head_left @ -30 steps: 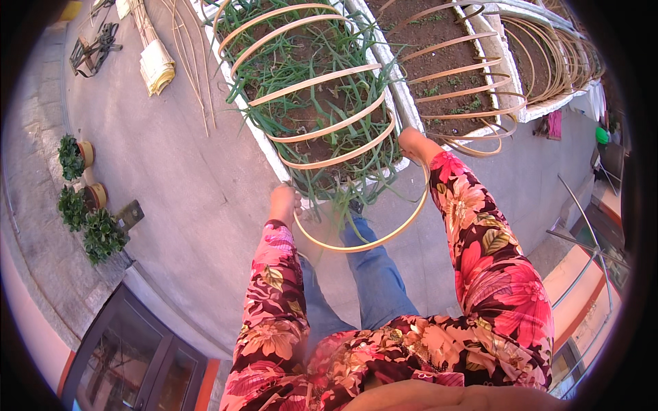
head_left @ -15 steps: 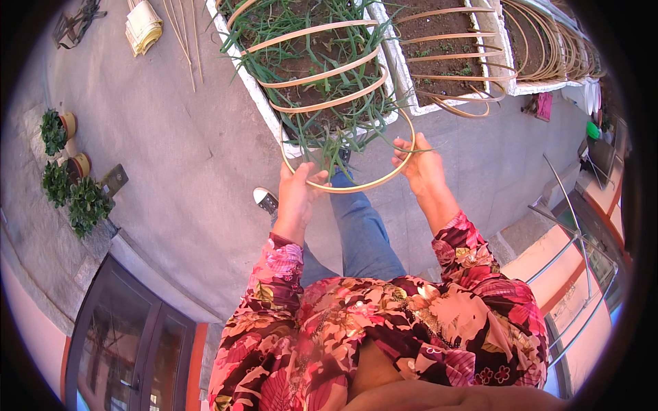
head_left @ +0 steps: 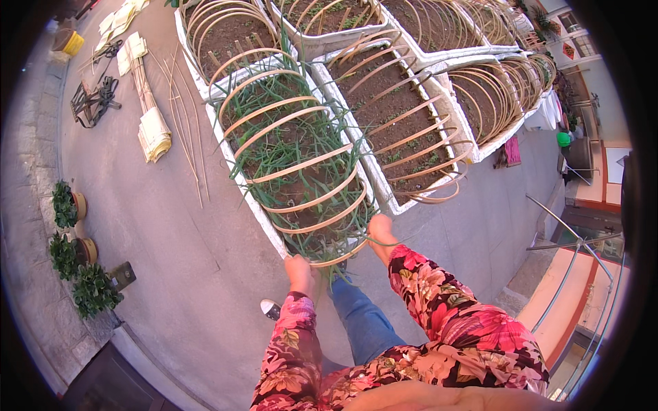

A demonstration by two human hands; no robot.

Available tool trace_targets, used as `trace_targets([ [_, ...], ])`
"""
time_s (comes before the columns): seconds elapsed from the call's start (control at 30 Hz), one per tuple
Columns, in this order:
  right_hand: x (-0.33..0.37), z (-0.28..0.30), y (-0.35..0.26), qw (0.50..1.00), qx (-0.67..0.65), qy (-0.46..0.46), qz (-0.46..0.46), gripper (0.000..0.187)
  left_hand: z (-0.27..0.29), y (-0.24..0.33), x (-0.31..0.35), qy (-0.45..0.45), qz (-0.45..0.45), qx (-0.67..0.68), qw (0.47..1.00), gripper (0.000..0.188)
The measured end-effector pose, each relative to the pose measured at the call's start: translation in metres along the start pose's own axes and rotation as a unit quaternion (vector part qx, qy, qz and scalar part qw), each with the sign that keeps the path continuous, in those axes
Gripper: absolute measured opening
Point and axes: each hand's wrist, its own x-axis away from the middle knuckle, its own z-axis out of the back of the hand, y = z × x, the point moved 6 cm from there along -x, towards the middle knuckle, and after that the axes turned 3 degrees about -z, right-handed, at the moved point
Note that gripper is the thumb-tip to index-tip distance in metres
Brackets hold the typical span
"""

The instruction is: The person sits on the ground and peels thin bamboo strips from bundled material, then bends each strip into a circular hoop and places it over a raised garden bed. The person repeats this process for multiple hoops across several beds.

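A bent bamboo strip (head_left: 340, 261) arches across the near end of a white planter box (head_left: 273, 235). My left hand (head_left: 300, 275) is closed around its left end, by the box's near left corner. At the near right corner, my right hand (head_left: 381, 230) is closed on the other end, its fingers partly hidden behind the wrist. Green onions (head_left: 277, 161) fill the box, and a few leaves droop over the near edge around the strip. Farther along, several more bamboo hoops (head_left: 301, 166) span the same box.
To the right stands another soil-filled planter box (head_left: 384, 127) with bamboo hoops; more hooped boxes lie behind. Loose bamboo strips (head_left: 184, 127) and a wrapped bundle (head_left: 155, 133) lie on the paving at left. Potted plants (head_left: 92, 291) line the left edge. A metal rail (head_left: 579, 243) stands at right.
Both hands have moved forward with the bent strip, from in front of the box to its near corners. The view has shifted, so more boxes show at the back.
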Motion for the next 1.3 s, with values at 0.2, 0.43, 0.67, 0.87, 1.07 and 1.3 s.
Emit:
trace_targets([
  [0.2, 0.033, 0.039, -0.036, 0.996, 0.081, -0.013, 0.044, 0.023, -0.004, 0.004, 0.020, -0.053, 0.052, -0.019, 0.997, 0.014],
  [0.43, 0.125, 0.038, -0.014, 0.784, -0.598, -0.116, -0.117, 0.049, -0.004, 0.014, 0.085, -0.246, 0.062, 0.088, 0.963, 0.055],
  [0.67, 0.178, 0.053, 0.110, 0.888, -0.439, -0.039, -0.129, 0.036, 0.127, -0.029, 0.081, -0.166, 0.038, 0.061, 0.983, 0.045],
  [0.87, 0.368, -0.065, 0.126, 0.925, -0.344, -0.089, -0.132, 0.030, 0.451, 0.031, 0.100, -0.078, -0.016, 0.061, 0.995, 0.049],
  [1.07, 0.419, -0.095, 0.089, 0.946, -0.296, -0.116, -0.071, 0.031, 0.524, 0.023, 0.108, -0.039, -0.029, 0.057, 0.997, 0.047],
  [1.3, 0.448, -0.101, -0.006, 0.955, -0.212, -0.160, 0.135, 0.040, 0.511, 0.016, 0.119, -0.022, -0.028, 0.106, 0.994, 0.045],
])
